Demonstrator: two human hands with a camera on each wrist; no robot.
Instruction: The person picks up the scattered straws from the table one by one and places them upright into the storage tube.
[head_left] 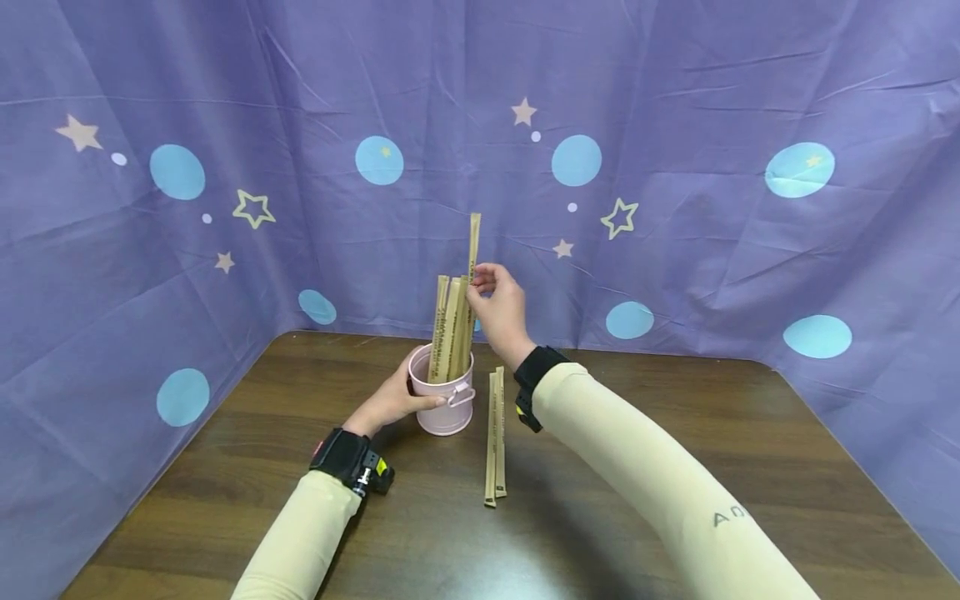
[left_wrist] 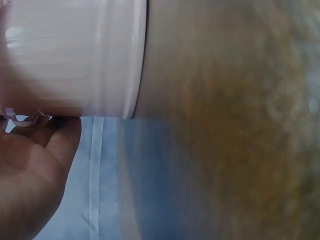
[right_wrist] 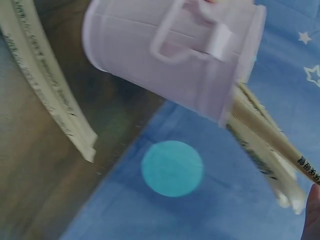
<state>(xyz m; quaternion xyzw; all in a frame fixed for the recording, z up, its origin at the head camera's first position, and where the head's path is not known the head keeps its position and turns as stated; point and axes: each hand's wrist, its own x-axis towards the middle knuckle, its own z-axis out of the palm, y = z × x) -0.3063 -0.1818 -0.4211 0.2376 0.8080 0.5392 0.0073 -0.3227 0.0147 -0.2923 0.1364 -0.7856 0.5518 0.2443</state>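
Note:
A small pink metal bucket [head_left: 444,419] stands upright on the table, holding several long paper-wrapped chopstick packets [head_left: 448,325]. My left hand [head_left: 392,402] grips its left side, thumb across the front near the wire handle; in the left wrist view the fingers [left_wrist: 65,145] lie against the wall of the bucket [left_wrist: 70,55]. Above the rim, my right hand [head_left: 501,310] pinches one chopstick packet [head_left: 475,242] between thumb and fingers. That packet is upright and taller than the others, its lower end hidden among them. Only a fingertip [right_wrist: 313,212] of this hand shows in the right wrist view.
Two more wrapped packets [head_left: 492,442] lie side by side on the brown wooden table [head_left: 420,533], just right of the bucket. A purple curtain [head_left: 675,250] with stars and blue dots hangs behind the table's far edge and along its sides.

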